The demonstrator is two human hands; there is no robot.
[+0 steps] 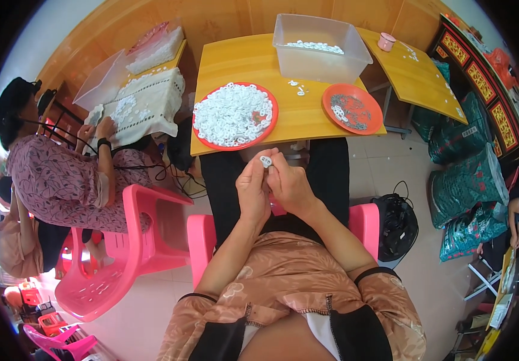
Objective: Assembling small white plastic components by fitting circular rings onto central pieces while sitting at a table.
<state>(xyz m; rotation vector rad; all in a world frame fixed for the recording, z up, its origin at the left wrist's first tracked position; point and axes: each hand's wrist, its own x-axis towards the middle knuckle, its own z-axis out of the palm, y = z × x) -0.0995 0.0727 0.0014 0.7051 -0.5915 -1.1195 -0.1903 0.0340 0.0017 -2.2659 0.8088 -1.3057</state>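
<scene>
Just off the near edge of the yellow table, my hands meet over my lap. A small white plastic piece with dark marks or holes shows at the fingertips. My left hand is closed round it, and my right hand pinches at it from the other side. Whatever else lies between the fingers is hidden. Beyond my left hand a red round tray carries a heap of similar white pieces. To the right, an orange-red plate holds small grey metal parts and several white pieces.
A clear plastic bin with white pieces stands at the table's back. Loose pieces lie before it. At left, a person works at a cloth-covered table beside a pink chair. Green sacks and a black bag sit right.
</scene>
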